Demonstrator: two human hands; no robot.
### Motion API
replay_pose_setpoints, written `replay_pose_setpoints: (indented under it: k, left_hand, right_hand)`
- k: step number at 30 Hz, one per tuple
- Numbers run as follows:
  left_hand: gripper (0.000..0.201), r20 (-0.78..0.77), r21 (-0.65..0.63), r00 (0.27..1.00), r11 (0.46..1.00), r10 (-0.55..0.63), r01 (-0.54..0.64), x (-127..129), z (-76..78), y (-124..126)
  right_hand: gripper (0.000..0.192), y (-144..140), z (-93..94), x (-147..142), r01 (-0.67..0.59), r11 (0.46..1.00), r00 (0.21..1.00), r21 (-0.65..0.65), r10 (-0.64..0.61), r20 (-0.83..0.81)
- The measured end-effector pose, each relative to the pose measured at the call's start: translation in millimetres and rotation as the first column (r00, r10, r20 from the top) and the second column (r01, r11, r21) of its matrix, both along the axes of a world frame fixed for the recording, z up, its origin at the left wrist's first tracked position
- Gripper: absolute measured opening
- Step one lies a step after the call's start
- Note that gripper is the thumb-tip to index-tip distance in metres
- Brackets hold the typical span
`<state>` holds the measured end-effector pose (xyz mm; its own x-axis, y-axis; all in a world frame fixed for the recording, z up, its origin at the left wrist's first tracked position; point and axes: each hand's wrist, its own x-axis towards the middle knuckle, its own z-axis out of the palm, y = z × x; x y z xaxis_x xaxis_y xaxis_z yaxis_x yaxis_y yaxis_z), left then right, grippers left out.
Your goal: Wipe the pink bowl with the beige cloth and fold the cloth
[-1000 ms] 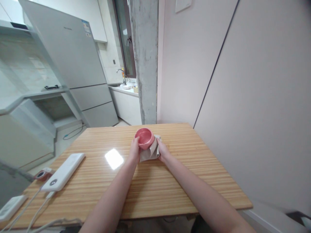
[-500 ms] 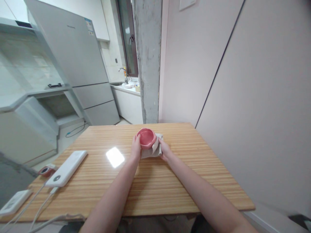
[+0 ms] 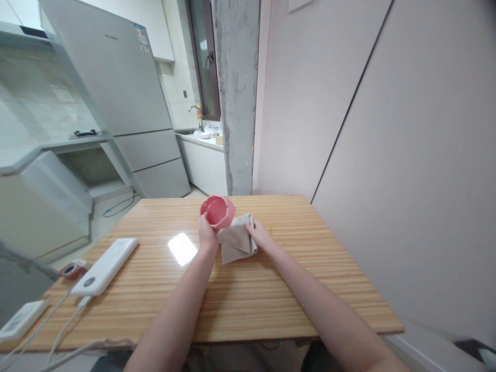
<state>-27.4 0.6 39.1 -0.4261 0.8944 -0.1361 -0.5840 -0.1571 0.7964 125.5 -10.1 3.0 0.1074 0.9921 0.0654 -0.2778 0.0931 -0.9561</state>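
Wooden table (image 3: 248, 305): glossy pink bowl (image 3: 217, 211), tilted.

A single view is given, taken from a head-worn camera that is aimed forward and down across the wooden table (image 3: 240, 294). Both forearms are seen entering from the bottom edge, with the hands near mid-frame. The refrigerator (image 3: 116, 93), concrete pillar (image 3: 236, 93) and wall are taken in beyond, stretched by a wide lens
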Motion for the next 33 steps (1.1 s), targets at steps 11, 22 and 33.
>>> replay_pose_setpoints:
  k: [11, 22, 33]
  left_hand:
    - [0.037, -0.108, 0.062, 0.83, 0.829, -0.547, 0.555, 24.1, 2.1, -14.1]
    - [0.031, -0.96, -0.272, -0.156, 0.631, -0.234, 0.727, 2.4, -2.0, -26.9]
    - [0.024, -0.972, -0.233, -0.148, 0.701, -0.181, 0.674, 3.8, -12.9, -16.5]
  right_hand:
    - [0.041, -8.6, 17.7, 11.5, -0.039, 0.866, 0.782, 0.499, -0.285, 0.555]
    - [0.04, 36.7, -11.8, 128.3, 0.566, 0.725, 0.361, 0.392, -0.645, 0.673]
    - [0.051, 38.8, -24.7, 135.4, 0.624, 0.72, 0.345, 0.303, -0.602, 0.72]
